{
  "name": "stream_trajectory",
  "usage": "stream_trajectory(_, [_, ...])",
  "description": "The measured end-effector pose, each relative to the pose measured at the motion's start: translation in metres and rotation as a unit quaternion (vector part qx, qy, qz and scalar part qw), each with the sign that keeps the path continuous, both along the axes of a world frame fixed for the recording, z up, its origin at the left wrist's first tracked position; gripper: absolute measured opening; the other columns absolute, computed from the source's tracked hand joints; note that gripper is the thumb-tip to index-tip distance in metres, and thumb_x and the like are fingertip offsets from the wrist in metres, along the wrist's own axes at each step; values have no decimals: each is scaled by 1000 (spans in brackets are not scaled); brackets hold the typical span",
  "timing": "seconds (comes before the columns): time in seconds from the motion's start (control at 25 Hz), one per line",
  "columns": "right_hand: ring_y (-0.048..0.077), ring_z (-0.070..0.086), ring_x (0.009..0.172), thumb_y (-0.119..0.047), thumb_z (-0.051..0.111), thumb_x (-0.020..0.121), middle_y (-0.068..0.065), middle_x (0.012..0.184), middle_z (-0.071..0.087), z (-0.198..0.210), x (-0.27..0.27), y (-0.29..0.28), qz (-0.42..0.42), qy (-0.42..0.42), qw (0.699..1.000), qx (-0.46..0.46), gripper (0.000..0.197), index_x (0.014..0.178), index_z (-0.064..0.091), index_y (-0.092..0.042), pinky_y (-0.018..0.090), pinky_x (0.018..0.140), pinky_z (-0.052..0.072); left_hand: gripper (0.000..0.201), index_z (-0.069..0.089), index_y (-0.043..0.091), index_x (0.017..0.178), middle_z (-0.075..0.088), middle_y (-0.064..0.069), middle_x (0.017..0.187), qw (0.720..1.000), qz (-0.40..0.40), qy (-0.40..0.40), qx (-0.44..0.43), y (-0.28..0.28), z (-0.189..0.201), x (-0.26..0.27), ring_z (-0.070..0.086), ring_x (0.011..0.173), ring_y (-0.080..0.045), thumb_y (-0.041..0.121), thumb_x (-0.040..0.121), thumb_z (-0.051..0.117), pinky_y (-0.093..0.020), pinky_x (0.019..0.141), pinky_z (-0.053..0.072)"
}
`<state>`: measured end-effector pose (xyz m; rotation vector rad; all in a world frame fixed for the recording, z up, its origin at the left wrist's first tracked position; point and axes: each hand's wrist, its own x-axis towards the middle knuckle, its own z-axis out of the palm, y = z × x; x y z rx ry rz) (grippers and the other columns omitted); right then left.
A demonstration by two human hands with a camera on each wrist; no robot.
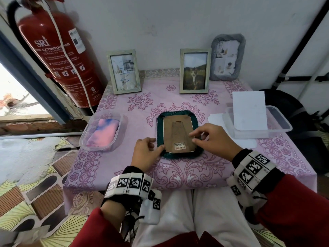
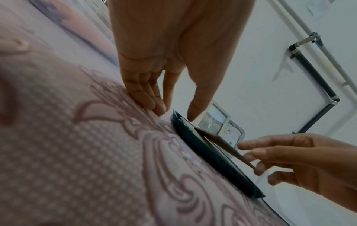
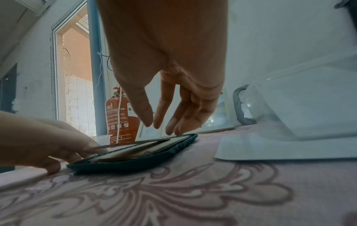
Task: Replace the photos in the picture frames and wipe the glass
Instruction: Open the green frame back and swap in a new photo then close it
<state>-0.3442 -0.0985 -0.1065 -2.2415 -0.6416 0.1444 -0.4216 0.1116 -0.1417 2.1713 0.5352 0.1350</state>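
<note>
The dark green picture frame (image 1: 178,155) lies face down mid-table. The left hand (image 1: 145,154) presses straight fingers beside its near-left edge. The right hand (image 1: 216,139) pinches the raised cardboard backing (image 1: 178,134) at its right edge.

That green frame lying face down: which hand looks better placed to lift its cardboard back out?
Probably the right hand: its fingertips already touch the raised edge of the cardboard backing, while the left hand presses the green frame down at its corner.

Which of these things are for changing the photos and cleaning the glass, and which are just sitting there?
For the job:
- green frame, face down
- left hand and right hand on it
- three standing frames
- white sheets
- pink cloth in a tub

Just there:
- fire extinguisher
- tablecloth
</note>
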Motion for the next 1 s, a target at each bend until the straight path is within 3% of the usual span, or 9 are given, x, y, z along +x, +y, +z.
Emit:
stream_trajectory(0.12, [14,53,92,-12,70,80,5,98,59,-2,-2,11,54,8,998,-30,19,98,72,-15,12,75,38,35,59,3,109,53,-8,101,1000,-3,-4,-11,-4,5,5,55,83,-15,17,79,72,-19,79,43])
stream_trajectory(0.24, [18,44,110,-16,69,81,7,112,50,-4,-4,17,37,13,999,-32,20,101,71,-19,21,93,34,30,55,-2,109,63,-15,92,986,12,-43,-159,-7,13,5,62,81,-26,2,81,66,-36,79,55])
stream_trajectory(0.28, [18,40,115,-17,68,82,7,116,48,-3,-5,19,27,10,999,-29,21,103,70,-20,24,100,32,28,52,-2,109,63,-16,87,974,13,-56,-218,-10,16,4,64,76,-26,-1,83,63,-39,73,58])
stream_trajectory(0.4, [18,41,119,-17,66,84,5,118,48,8,-5,25,28,-1,1000,-4,26,109,67,-21,32,106,34,26,51,1,108,63,-10,77,948,-12,-116,-296,-19,28,2,67,61,-13,-7,84,59,-23,55,57])
stream_trajectory(0.48, [19,45,116,-18,64,86,6,117,50,21,-4,31,26,-25,999,28,28,113,66,-20,34,104,38,28,53,0,109,65,-11,79,940,-38,-157,-301,-25,35,4,67,64,-12,-8,83,59,-26,62,59])
stream_trajectory(0.6, [19,48,116,-22,63,87,7,118,50,44,0,40,-13,-47,995,88,28,115,65,-21,33,102,41,29,58,5,107,67,-13,91,937,-64,-214,-267,-34,49,10,66,72,-18,-8,81,62,-32,72,59])
stream_trajectory(0.72, [14,54,109,-25,66,85,6,115,53,63,5,43,-53,-24,982,182,26,110,64,-17,24,97,44,30,59,14,103,65,-2,98,941,-84,-265,-194,-44,60,15,67,73,-11,-4,80,65,-20,68,55])
stream_trajectory(0.88, [15,63,95,-21,70,81,1,97,65,79,13,38,-90,7,954,285,16,90,57,-15,21,77,53,30,61,16,105,65,1,103,943,-98,-309,-80,-56,66,17,66,79,-10,3,78,69,-20,74,56])
stream_trajectory(1.0, [17,63,91,-12,66,84,-2,89,61,81,14,36,-91,1,940,328,14,87,53,-16,27,80,54,32,63,17,111,63,2,104,931,-132,-334,-57,-60,69,17,62,87,-2,14,80,71,-10,77,49])
